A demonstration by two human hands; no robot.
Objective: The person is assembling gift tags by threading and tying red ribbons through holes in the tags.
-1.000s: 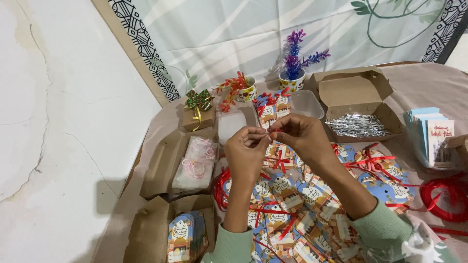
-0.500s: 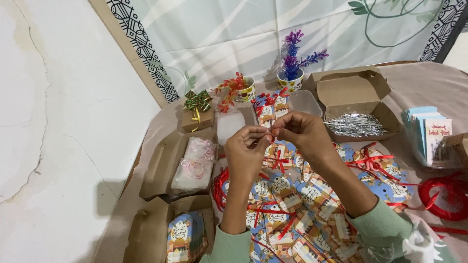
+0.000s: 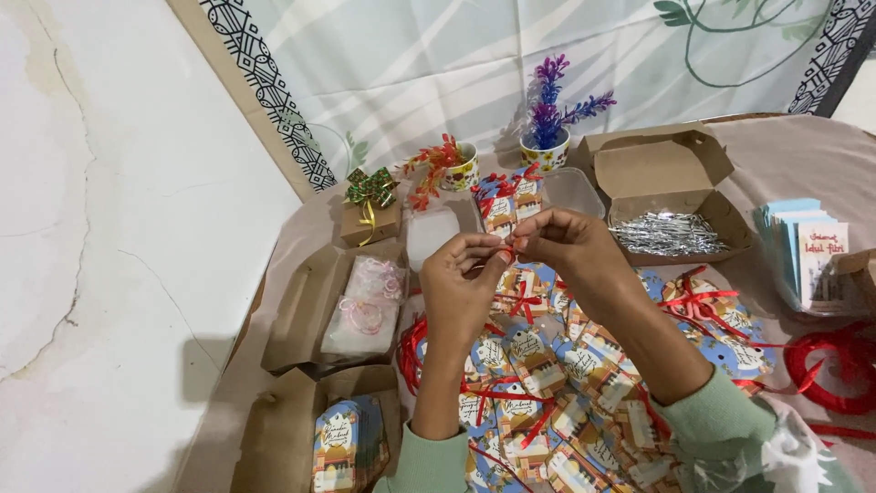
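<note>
Left hand [image 3: 465, 288] and right hand [image 3: 570, 251] meet fingertip to fingertip, pinching a red ribbon [image 3: 505, 250] above the tag pile [image 3: 547, 383]. Many tags already ribboned. Near left, box [image 3: 351, 443] of bare tags, seemingly undone.

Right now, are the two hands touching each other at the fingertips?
Touching. The head view shows the left hand and right hand with fingertips meeting, pinched together on a bit of red ribbon, no gap visible between them.
</note>
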